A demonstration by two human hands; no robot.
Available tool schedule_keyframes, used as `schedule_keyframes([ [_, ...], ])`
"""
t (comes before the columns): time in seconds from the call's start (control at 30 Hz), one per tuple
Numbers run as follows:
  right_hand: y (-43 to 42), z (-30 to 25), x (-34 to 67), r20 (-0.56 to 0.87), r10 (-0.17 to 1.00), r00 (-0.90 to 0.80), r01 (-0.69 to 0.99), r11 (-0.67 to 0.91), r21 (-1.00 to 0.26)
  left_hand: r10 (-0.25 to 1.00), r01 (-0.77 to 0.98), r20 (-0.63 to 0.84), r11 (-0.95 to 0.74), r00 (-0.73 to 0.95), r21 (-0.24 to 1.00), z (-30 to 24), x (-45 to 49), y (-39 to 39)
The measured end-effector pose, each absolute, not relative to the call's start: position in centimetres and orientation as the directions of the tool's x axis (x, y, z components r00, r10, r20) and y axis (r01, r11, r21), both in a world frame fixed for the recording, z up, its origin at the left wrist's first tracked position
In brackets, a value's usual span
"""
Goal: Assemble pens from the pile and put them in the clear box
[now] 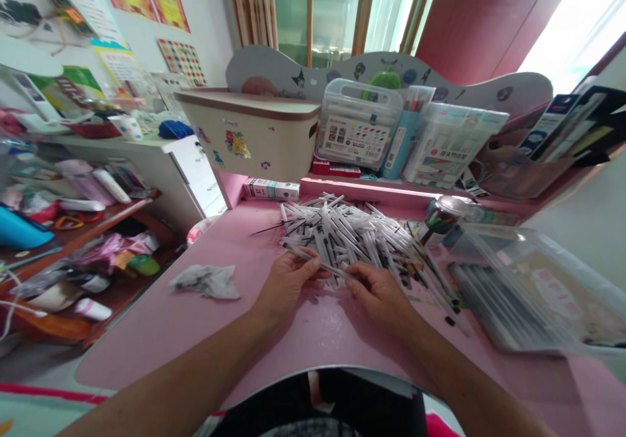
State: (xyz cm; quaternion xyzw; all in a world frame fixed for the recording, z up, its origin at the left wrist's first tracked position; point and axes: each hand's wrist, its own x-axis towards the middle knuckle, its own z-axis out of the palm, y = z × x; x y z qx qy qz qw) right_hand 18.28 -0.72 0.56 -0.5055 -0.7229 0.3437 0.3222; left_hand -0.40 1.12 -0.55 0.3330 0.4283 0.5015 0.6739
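Observation:
A big heap of white pens with black tips [352, 231] lies on the pink desk [205, 332]. My left hand [288, 280] and my right hand [379, 290] meet at the heap's near edge. Both pinch the same single pen [320, 262], which lies slanted between them, left hand on its upper end, right hand on its lower end. The fingers of both hands are closed round it.
A crumpled grey cloth [208, 280] lies left of my hands. A clear plastic bag with more pens [508, 287] sits at the right, a tin [443, 215] behind it. Marker boxes [359, 124] and a cream storage box [254, 134] stand on the back shelf. A cluttered shelf [73, 228] is at left.

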Motion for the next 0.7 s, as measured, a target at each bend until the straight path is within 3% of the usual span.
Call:
schedule_keyframes([
  [0.13, -0.99, 1.1, 18.18, 0.11, 0.962, -0.251, 0.482, 0.223, -0.848, 0.941, -0.413, -0.285, 0.337, 0.183, 0.846, -0.47, -0.62, 1.24],
  [0.7, -0.76, 0.9, 18.67, 0.091, 0.959, -0.268, 0.385, 0.193, -0.902, 0.964, -0.462, -0.203, 0.26, 0.172, 0.848, -0.52, -0.24, 0.78],
])
